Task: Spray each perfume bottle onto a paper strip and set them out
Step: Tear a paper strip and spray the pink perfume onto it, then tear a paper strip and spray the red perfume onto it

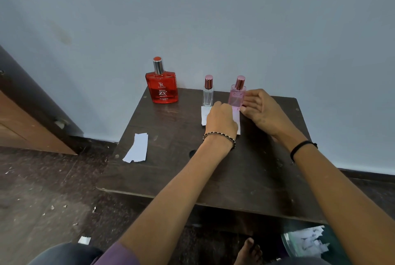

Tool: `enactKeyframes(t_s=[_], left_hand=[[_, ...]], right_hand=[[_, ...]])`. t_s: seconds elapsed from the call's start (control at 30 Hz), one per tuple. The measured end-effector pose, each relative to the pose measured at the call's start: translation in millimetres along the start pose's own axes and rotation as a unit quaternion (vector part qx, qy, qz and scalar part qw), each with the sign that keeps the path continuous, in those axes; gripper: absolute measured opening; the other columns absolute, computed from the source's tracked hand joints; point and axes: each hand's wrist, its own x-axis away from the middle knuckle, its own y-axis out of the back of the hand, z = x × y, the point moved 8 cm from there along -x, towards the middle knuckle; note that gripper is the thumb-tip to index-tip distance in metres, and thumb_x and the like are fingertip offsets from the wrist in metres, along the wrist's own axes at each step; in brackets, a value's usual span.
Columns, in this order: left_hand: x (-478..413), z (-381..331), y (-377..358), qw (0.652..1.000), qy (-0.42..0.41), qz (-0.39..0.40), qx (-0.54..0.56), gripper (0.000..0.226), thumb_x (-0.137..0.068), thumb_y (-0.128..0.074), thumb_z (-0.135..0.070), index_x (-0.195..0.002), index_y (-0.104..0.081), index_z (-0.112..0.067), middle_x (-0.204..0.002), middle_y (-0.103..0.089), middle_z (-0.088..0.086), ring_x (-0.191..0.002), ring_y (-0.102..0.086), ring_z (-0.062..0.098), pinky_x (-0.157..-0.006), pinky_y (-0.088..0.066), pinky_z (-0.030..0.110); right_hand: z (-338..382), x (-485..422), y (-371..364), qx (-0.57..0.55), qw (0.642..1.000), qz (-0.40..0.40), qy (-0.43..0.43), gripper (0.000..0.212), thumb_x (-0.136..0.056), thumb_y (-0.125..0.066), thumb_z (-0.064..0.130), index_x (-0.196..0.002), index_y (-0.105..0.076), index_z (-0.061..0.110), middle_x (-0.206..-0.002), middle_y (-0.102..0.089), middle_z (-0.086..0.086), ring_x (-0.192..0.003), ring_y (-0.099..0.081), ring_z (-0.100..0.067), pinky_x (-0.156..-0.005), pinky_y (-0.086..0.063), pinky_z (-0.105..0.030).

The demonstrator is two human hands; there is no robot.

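Three perfume bottles stand along the far edge of a dark wooden table point(192, 175): a big red bottle point(161, 85) at the left, a slim clear bottle point(208, 92) in the middle, a pink bottle point(236, 95) at the right. White paper strips point(204, 117) lie in front of the clear and pink bottles. My left hand point(221, 118) presses down on these strips, fingers curled. My right hand point(259, 108) touches the pink bottle's right side and the strip's edge with its fingertips. A few spare strips point(137, 148) lie at the table's left edge.
A pale wall rises right behind the bottles. A wooden door and frame point(32, 119) stand at the left. Paper scraps litter the dark floor point(42, 189). A clear container with paper pieces point(307, 241) sits under the table's near right corner, beside my bare foot point(249, 252).
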Motion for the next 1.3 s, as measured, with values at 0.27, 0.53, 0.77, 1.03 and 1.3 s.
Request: enactKeyframes(t_s=[0.27, 0.53, 0.77, 1.03, 1.3], left_hand=[[38.1, 23.5, 30.0, 1.0, 0.02, -0.008, 0.013, 0.026, -0.096, -0.051, 0.002, -0.112, -0.072, 0.001, -0.122, -0.065, 0.018, -0.112, -0.064, 0.035, -0.095, -0.052, 0.038], [77.1, 79.1, 65.4, 0.999, 0.007, -0.031, 0.001, 0.024, -0.094, -0.057, -0.011, -0.106, -0.075, -0.022, -0.107, -0.07, -0.002, -0.104, -0.062, 0.02, -0.083, -0.054, 0.036], [79.7, 125.0, 102.4, 0.993, -0.014, -0.112, 0.019, 0.02, -0.091, -0.063, -0.012, -0.1, -0.078, -0.021, -0.104, -0.076, -0.001, -0.112, -0.057, 0.02, -0.092, -0.046, 0.035], [67.8, 188.9, 132.5, 0.969, 0.085, -0.162, 0.166, 0.028, -0.095, -0.053, -0.002, -0.103, -0.076, -0.015, -0.106, -0.076, -0.003, -0.101, -0.068, 0.013, -0.091, -0.051, 0.023], [63.3, 224.1, 127.7, 0.933, 0.163, -0.159, 0.278, 0.034, -0.092, -0.045, 0.003, -0.096, -0.075, -0.011, -0.092, -0.076, 0.0, -0.09, -0.074, 0.007, -0.088, -0.061, 0.035]], right_hand=[[-6.8, 41.4, 9.8, 0.008, 0.995, -0.08, -0.058, 0.045, -0.095, -0.068, 0.003, -0.135, -0.051, 0.014, -0.131, -0.066, -0.003, -0.113, -0.064, -0.013, -0.1, -0.049, -0.025], [20.3, 92.4, -34.6, -0.004, 0.996, -0.086, -0.039, 0.036, -0.092, -0.073, 0.012, -0.124, -0.058, 0.018, -0.114, -0.072, 0.004, -0.103, -0.068, -0.006, -0.097, -0.055, -0.028], [63.0, 99.8, -119.4, -0.009, 0.999, -0.022, 0.036, 0.035, -0.09, -0.077, 0.013, -0.119, -0.059, 0.021, -0.108, -0.072, 0.007, -0.098, -0.07, -0.001, -0.087, -0.056, -0.016], [99.0, 81.4, -174.6, 0.078, 0.99, 0.022, 0.112, 0.043, -0.088, -0.078, 0.019, -0.127, -0.058, 0.02, -0.124, -0.067, 0.009, -0.11, -0.062, 0.0, -0.093, -0.05, -0.014], [101.2, 78.9, -210.3, 0.176, 0.961, 0.137, 0.165, 0.064, -0.083, -0.082, 0.037, -0.138, -0.049, 0.029, -0.139, -0.06, 0.008, -0.125, -0.055, -0.011, -0.1, -0.042, -0.022]])
